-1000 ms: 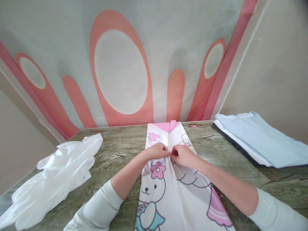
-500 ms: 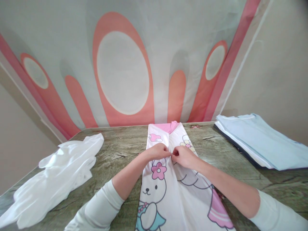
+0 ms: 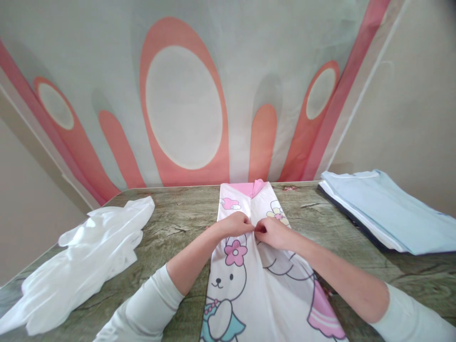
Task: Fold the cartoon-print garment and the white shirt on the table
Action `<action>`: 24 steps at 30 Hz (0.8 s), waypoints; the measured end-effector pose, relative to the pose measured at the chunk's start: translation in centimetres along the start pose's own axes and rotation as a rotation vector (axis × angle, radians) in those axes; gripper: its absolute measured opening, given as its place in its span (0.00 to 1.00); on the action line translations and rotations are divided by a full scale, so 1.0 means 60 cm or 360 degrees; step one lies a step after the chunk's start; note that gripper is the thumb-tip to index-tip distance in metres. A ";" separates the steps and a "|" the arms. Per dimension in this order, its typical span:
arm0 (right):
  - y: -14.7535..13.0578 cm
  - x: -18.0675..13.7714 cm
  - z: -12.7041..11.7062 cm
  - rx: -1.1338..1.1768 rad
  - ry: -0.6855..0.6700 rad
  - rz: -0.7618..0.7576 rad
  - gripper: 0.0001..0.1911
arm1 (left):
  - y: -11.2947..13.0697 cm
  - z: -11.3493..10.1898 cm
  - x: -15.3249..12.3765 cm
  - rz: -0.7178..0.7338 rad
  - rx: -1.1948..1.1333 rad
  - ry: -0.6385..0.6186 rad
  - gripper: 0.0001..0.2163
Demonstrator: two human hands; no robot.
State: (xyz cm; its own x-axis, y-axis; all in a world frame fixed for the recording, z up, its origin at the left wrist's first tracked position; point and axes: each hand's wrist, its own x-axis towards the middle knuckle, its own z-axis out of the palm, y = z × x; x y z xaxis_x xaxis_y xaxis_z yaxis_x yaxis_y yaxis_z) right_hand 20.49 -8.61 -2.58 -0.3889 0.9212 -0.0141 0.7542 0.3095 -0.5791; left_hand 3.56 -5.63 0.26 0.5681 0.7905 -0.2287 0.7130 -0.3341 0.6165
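Observation:
A long white cartoon-print garment [image 3: 263,289] lies lengthwise on the table, its sides folded in to meet along a middle line. Pink fabric [image 3: 245,188] shows at its far end, and a bear with a pink flower is printed on the left half. My left hand [image 3: 237,224] pinches the cloth at that middle line with closed fingers. Right beside it, my right hand [image 3: 270,232] is closed in a pinch on the same garment, the fingertips of both hands almost touching. Whatever small part lies between the fingertips is hidden.
A crumpled white cloth [image 3: 85,261] lies on the left of the wood-patterned table [image 3: 178,213]. Folded clothes [image 3: 388,209], light blue on top and dark at the bottom, are stacked at the right. Behind the table's far edge stands a printed backdrop [image 3: 185,104].
Both hands stay at almost the same spot on the garment. The whole view has shifted very slightly.

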 end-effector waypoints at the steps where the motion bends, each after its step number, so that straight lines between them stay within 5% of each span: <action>1: 0.002 0.000 -0.007 0.0063 -0.0075 -0.0037 0.11 | 0.001 0.001 0.000 0.0006 0.0005 0.0002 0.09; 6: 0.010 0.000 -0.032 0.0264 -0.0317 -0.0111 0.12 | 0.004 0.003 0.000 0.0046 0.0040 0.0027 0.09; 15: 0.013 0.002 -0.009 0.0136 -0.0035 0.0031 0.15 | 0.006 0.008 -0.001 0.0015 0.0108 0.0026 0.09; 24: 0.017 0.000 -0.010 0.0136 -0.0058 -0.0017 0.18 | 0.017 0.001 -0.010 0.0008 0.0187 -0.0071 0.08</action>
State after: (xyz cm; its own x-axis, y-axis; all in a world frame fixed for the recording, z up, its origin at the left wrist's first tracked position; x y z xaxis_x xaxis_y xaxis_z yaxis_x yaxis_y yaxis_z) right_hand 21.55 -8.17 -2.69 -0.4169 0.9082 -0.0360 0.7026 0.2969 -0.6467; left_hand 3.97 -6.50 1.00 0.5878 0.7658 -0.2610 0.7519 -0.3980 0.5256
